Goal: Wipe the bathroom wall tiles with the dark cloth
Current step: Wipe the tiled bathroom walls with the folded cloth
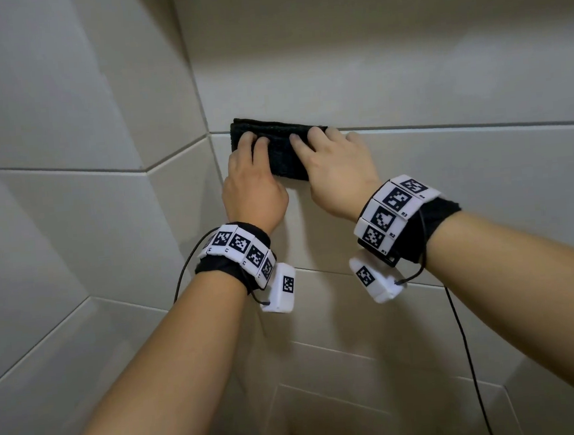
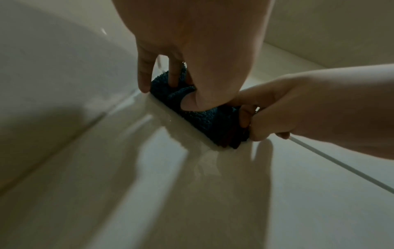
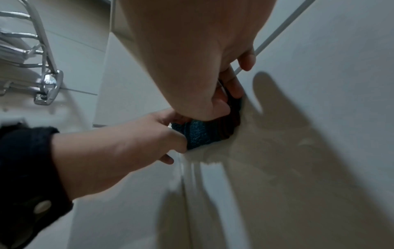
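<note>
A folded dark cloth (image 1: 283, 161) lies against the pale wall tile (image 1: 465, 182), just right of the wall corner and across a horizontal grout line. My left hand (image 1: 253, 151) holds its left part, fingers on top. My right hand (image 1: 310, 143) holds its right part. In the left wrist view the cloth (image 2: 204, 121) bunches between my left hand's (image 2: 181, 91) thumb and fingers, and my right hand (image 2: 249, 123) curls round its end. The right wrist view shows my right hand (image 3: 226, 101) and left hand (image 3: 179, 134) both gripping the cloth (image 3: 198, 134).
The wall corner (image 1: 201, 104) runs up close to my left hand. A chrome wire rack (image 3: 42, 80) is fixed to the side wall on the left. Below my arms is a tiled ledge or recess (image 1: 327, 403). A black cable (image 1: 460, 341) hangs from my right wrist.
</note>
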{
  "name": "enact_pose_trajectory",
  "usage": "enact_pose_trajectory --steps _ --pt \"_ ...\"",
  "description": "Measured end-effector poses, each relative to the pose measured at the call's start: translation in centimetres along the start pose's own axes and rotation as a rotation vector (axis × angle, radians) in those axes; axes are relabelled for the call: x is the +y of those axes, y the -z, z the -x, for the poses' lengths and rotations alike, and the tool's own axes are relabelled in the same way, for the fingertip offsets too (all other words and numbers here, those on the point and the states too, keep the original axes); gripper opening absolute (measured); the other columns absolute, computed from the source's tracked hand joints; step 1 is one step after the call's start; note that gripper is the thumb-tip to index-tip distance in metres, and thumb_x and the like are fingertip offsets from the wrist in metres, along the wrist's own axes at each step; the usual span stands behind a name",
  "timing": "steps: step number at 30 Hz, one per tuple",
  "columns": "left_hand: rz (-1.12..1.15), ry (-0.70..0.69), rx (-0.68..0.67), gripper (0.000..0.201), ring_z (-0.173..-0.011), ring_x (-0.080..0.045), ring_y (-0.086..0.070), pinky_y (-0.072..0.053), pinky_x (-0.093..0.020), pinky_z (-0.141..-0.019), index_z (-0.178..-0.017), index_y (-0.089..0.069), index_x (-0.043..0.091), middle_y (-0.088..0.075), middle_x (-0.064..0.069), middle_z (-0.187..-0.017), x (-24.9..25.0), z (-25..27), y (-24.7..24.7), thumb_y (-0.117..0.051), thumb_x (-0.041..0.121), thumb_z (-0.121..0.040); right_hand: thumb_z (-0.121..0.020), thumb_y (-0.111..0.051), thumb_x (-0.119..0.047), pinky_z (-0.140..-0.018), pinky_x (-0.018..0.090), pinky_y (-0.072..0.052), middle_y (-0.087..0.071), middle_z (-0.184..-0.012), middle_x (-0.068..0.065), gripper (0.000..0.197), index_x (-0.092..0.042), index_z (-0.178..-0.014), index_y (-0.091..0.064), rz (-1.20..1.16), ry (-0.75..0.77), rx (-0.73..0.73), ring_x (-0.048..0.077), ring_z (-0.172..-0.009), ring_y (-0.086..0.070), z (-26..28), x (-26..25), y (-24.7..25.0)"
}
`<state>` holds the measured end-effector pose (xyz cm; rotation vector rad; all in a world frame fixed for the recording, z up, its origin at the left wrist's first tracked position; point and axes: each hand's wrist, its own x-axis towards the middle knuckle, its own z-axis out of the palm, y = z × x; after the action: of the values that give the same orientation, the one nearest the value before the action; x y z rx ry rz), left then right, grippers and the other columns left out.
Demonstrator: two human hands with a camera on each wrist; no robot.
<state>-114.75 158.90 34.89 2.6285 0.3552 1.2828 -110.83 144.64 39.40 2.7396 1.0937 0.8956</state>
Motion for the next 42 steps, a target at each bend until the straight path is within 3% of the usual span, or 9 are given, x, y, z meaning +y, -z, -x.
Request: enact_pose_trajectory --steps 3,8,16,21,27,34,39,42 --pt "0.02 0.056 -0.015 0.058 -0.12 -0.035 -0.049 -0.048 -0.046 -0.091 -0.136 -0.049 0.008 -0.038 -0.01 -0.151 -3.0 -0.7 0.8 -0.054 0.004 -0.078 -0.092 -0.041 -0.021 -0.09 0.043 -0.037 -0.044 -0.135 0.011 0.063 -0.012 -0.153 -0.026 -0.008 0.042 0.006 0.033 -0.119 -0.045 -2.5 -2.9 -0.2" --pt "0.052 0.081 -0.022 0.056 -0.122 -0.032 -0.049 -0.045 -0.044 -0.097 -0.139 -0.048 0.008 -0.04 -0.007 -0.151 -4.7 -1.2 1.4 -0.051 0.006 -0.082 -0.093 -0.042 -0.022 -0.092 0.044 -0.037 -0.044 -0.136 0.011 0.063 -0.009 -0.152 -0.025 0.008 0.077 -0.003 0.032 -0.121 -0.046 -4.6 -5.6 -0.8" --pt "0.069 0.071 0.064 0.065 -0.119 -0.036 -0.049 -0.049 -0.047 -0.091 -0.141 -0.047 0.009 -0.04 -0.01 -0.15 -3.8 -0.7 0.3 -0.053 0.004 -0.076 -0.093 -0.044 -0.024 -0.091 0.042 -0.037 -0.045 -0.135 0.009 0.065 -0.014 -0.154 -0.023 0.038 0.08 0.016 0.031 -0.119 -0.045 -4.1 -4.0 -0.9" --pt "0.023 0.023 0.096 0.063 -0.118 -0.036 -0.051 -0.049 -0.05 -0.089 -0.135 -0.052 0.007 -0.048 -0.012 -0.143 -3.1 -1.1 -0.1 -0.052 0.007 -0.071 -0.093 -0.043 -0.021 -0.085 0.041 -0.036 -0.051 -0.129 0.008 0.059 -0.017 -0.151 -0.032 0.032 0.069 0.05 0.033 -0.114 -0.048 -2.7 -1.7 -0.4" --pt "-0.026 -0.015 0.072 0.064 -0.107 -0.037 -0.054 -0.047 -0.047 -0.08 -0.131 -0.055 0.006 -0.052 -0.012 -0.136 -0.3 -0.9 0.0 -0.049 0.011 -0.067 -0.091 -0.047 -0.022 -0.08 0.039 -0.035 -0.054 -0.125 0.007 0.058 -0.02 -0.149 -0.037 0.033 0.039 0.056 0.032 -0.111 -0.049 -1.2 0.5 0.3" --pt "-0.033 -0.053 -0.001 0.066 -0.108 -0.034 -0.053 -0.04 -0.041 -0.074 -0.132 -0.053 0.009 -0.05 -0.011 -0.138 6.2 0.3 -0.4 -0.053 0.012 -0.066 -0.089 -0.052 -0.023 -0.078 0.039 -0.036 -0.055 -0.119 0.007 0.061 -0.022 -0.148 -0.039 0.06 -0.033 0.043 0.031 -0.107 -0.05 2.9 5.1 1.2" --pt "-0.02 -0.113 -0.076 0.066 -0.113 -0.032 -0.049 -0.041 -0.042 -0.079 -0.138 -0.05 0.011 -0.044 -0.008 -0.143 10.8 1.7 -0.6 -0.055 0.012 -0.071 -0.083 -0.055 -0.018 -0.075 0.041 -0.041 -0.057 -0.111 0.012 0.063 -0.02 -0.145 -0.045 0.055 -0.098 0.043 0.035 -0.1 -0.053 6.5 9.1 1.6" --pt "-0.045 -0.112 -0.141 0.071 -0.121 -0.029 -0.044 -0.04 -0.041 -0.084 -0.145 -0.042 0.015 -0.037 -0.005 -0.148 12.0 2.1 -0.4 -0.056 0.014 -0.075 -0.084 -0.053 -0.017 -0.076 0.043 -0.044 -0.055 -0.115 0.011 0.064 -0.021 -0.147 -0.041 0.007 -0.142 0.019 0.036 -0.105 -0.051 7.7 10.0 1.8"
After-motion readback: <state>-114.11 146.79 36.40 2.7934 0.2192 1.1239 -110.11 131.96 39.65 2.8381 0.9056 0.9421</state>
